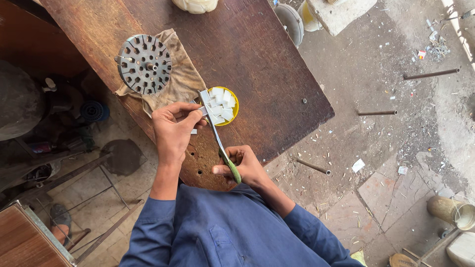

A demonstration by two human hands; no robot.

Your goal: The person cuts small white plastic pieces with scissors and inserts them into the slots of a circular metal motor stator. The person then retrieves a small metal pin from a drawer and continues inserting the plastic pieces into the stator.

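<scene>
My right hand (245, 167) grips the green handles of a pair of scissors (216, 136) whose blades reach up toward a small yellow dish (234, 100). The dish holds several small white cut pieces (221, 104). My left hand (173, 126) pinches a small white strip (202, 111) right at the scissor blades, just left of the dish. A round perforated metal motor core (144, 63) lies on a tan cloth (184, 74) beyond my left hand. All of this sits on a dark wooden table (257, 54).
A pale object (195, 5) sits at the table's far edge. Metal rods (430, 74) and scraps lie on the concrete floor to the right. A metal-framed stool (118, 158) and clutter stand at the left. A can (452, 211) is at lower right.
</scene>
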